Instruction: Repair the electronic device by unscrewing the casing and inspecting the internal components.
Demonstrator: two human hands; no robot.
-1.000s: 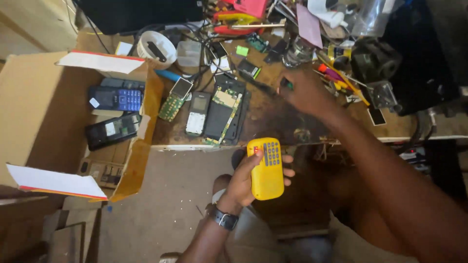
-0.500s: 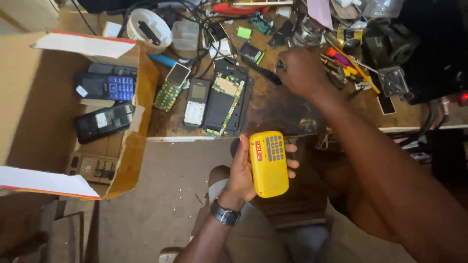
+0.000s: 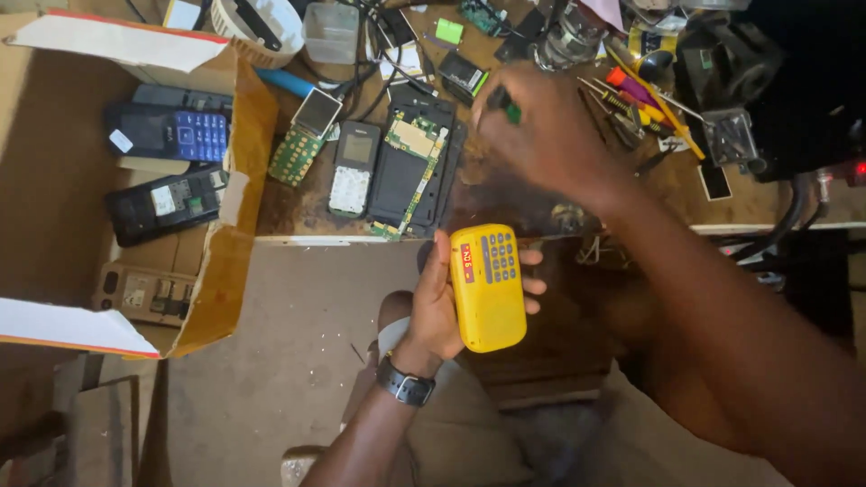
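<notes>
Yellow, keypad-fronted radio (image 3: 488,287) lay in the left hand (image 3: 442,302), below the bench (image 3: 505,203) edge and above the person's lap; the fingers (image 3: 532,284) were curled round its sides, gripping it face up. Above the radio, the right hand (image 3: 550,135) hovered over the bench with fingers pinched shut on a green-handled tool (image 3: 505,106). Left of that hand lay an opened phone (image 3: 410,167) with its circuit board exposed, then a grey phone (image 3: 350,171) and a loose keypad board (image 3: 298,153). Right of the hand lay a scatter of screwdrivers (image 3: 645,99). Far left of the radio stood a cardboard box (image 3: 225,271) holding three dark phones (image 3: 167,131).
</notes>
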